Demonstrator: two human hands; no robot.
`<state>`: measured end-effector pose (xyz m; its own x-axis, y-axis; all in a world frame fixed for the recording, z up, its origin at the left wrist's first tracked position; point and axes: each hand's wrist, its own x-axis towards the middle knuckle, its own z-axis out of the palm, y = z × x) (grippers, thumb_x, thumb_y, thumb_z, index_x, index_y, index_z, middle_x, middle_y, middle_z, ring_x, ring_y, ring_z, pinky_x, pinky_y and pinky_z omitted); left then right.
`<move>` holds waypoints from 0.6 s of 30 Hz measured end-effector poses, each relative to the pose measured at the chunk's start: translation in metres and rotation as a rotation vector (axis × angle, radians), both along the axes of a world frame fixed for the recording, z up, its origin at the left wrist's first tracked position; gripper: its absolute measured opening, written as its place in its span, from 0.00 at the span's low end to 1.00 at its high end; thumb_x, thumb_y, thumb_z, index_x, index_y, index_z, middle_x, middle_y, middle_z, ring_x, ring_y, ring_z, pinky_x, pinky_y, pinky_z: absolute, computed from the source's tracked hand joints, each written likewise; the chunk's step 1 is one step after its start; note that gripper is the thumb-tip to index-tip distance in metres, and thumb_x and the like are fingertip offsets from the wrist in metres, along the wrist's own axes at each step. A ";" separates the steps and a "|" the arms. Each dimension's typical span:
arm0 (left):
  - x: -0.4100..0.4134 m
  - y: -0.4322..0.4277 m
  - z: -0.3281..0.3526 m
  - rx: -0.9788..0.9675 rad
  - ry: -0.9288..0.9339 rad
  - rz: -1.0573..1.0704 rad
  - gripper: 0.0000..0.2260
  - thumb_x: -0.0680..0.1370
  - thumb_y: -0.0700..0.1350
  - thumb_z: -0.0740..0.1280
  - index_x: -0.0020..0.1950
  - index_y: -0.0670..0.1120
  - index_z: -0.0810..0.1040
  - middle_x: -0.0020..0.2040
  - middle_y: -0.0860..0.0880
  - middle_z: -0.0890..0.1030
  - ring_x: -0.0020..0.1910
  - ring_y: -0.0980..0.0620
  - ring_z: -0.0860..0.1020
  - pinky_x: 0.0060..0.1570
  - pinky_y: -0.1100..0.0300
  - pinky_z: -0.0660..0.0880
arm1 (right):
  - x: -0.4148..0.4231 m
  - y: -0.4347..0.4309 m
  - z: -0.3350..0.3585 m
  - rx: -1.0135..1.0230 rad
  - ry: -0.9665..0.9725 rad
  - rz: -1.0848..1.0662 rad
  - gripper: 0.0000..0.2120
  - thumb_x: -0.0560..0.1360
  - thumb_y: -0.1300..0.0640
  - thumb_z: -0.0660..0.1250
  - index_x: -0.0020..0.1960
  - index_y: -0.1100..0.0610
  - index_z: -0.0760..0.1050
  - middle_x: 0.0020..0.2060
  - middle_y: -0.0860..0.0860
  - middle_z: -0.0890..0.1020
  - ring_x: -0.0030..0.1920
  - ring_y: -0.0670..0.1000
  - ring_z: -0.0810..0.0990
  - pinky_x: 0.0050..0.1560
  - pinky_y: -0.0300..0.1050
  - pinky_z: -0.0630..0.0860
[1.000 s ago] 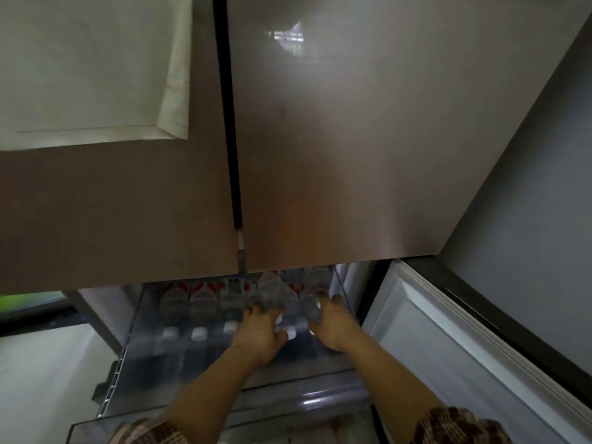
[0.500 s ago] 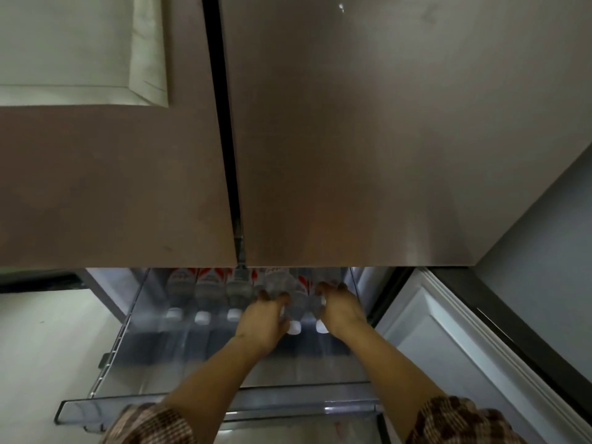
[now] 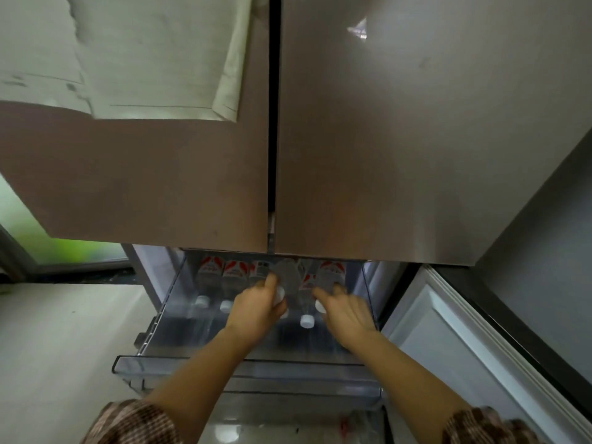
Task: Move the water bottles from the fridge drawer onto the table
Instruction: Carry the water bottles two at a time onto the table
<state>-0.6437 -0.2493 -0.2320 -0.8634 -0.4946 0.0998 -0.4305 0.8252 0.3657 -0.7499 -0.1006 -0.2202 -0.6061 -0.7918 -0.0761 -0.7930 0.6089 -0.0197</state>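
Head view: water bottles (image 3: 209, 275) lie on their sides in the fridge drawer (image 3: 243, 368), caps toward the person. Left hand (image 3: 256, 307) wraps the middle bottle (image 3: 288, 275) near its neck, and right hand (image 3: 347, 314) curls over the rightmost bottle (image 3: 331, 272). Looks like a straight pull back lengthwise.

Above, shut: left door (image 3: 128, 174) and right door (image 3: 400, 155), both brown, a dark seam between. Pale paper (image 3: 144, 52) stuck on the left door; small bright reflection (image 3: 358, 28) high on the right. Far left, green-lit window (image 3: 73, 251) above light floor (image 3: 57, 341). Right, white lower door (image 3: 448, 347) open beside grey wall (image 3: 544, 235).
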 end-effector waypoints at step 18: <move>0.146 -0.027 0.122 -0.003 0.198 -0.031 0.14 0.75 0.49 0.70 0.54 0.44 0.71 0.49 0.44 0.81 0.45 0.45 0.80 0.45 0.51 0.79 | 0.109 -0.018 0.105 -0.465 -0.100 0.114 0.15 0.73 0.55 0.68 0.59 0.50 0.75 0.47 0.52 0.82 0.47 0.57 0.80 0.42 0.48 0.74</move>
<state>-0.4974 -0.2767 -0.1096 -0.8417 -0.4673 0.2704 -0.3248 0.8384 0.4377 -0.6412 -0.1187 -0.1157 -0.5211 -0.8168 0.2475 -0.8345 0.4267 -0.3487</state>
